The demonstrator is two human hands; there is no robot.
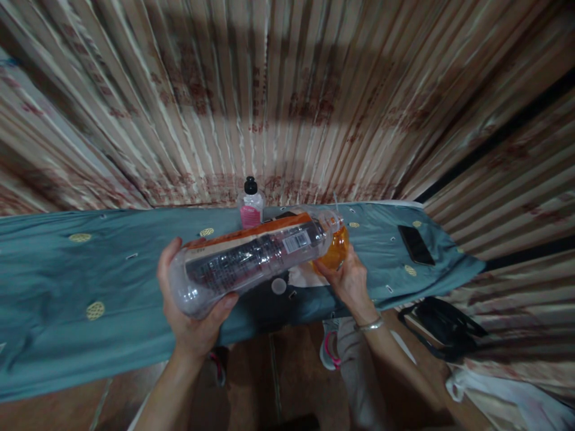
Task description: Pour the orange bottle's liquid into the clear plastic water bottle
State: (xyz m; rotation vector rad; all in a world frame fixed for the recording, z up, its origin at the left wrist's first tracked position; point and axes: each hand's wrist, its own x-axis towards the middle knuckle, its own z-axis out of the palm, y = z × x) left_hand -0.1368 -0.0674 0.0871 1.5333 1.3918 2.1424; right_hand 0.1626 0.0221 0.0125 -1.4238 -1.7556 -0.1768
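My left hand [193,317] is wrapped round the base of a large clear plastic bottle [251,257] with an orange and dark label and a barcode. The bottle lies tilted, its neck pointing right over an amber container [336,248]. My right hand [348,278] grips that amber container from the right side; the bottle hides part of it. Whether liquid is flowing between them I cannot tell. On the cloth below the bottle lies a small round whitish cap [278,286], and a pale paper-like piece [308,276] sits under the container.
Behind the large bottle stands a small bottle [251,206] with a black top and pink label. A dark phone [416,244] lies to the right on the green cloth-covered surface [112,251]. Pleated curtains [269,102] hang close behind. A black bag [442,326] is at lower right.
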